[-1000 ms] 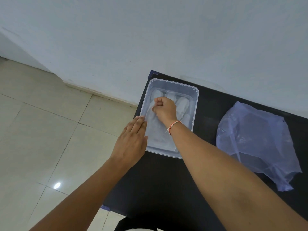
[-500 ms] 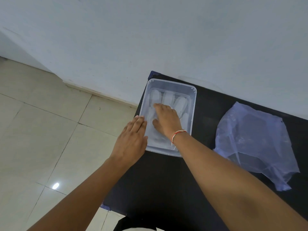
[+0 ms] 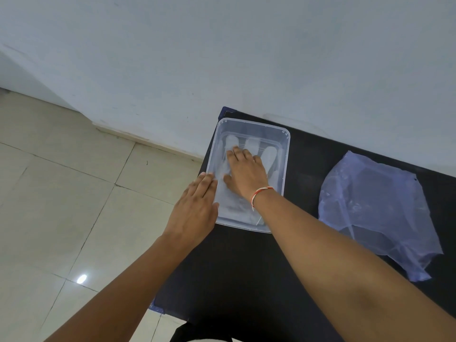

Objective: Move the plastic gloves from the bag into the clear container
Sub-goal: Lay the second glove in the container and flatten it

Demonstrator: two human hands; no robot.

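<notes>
Head view, container: clear tub (image 3: 285, 154) at far left corner of dark surface (image 3: 246, 267), close to the edge above tiled floor (image 3: 61, 193).
Head view, gloves: pale plastic gloves (image 3: 269, 154) lying flat inside the tub, finger ends pointing toward the wall (image 3: 222, 58).
Head view, right hand: right hand (image 3: 246, 172) inside the tub, palm down on the gloves, fingers (image 3: 234, 154) spread and released, pressing rather than gripping; thread bracelet (image 3: 259, 193) at the wrist.
Head view, left hand: left hand (image 3: 195, 208) laid flat against the tub's left rim, fingers straight, grasping nothing, apparently steadying it.
Head view, bag: bluish translucent bag (image 3: 375, 208) slack on the surface, well apart to the right; hard to tell whether more gloves remain inside.
Stage: likely flattening a load just placed.
Risk, tub: light tub so near the edge could slide or tip toward the floor if the press pushes leftward or the left hand lifts.
Risk, gloves: thin film may cling to the palm and lift back out on withdrawal.
Risk, bag: loose bag could shift with any brush of the forearm.
</notes>
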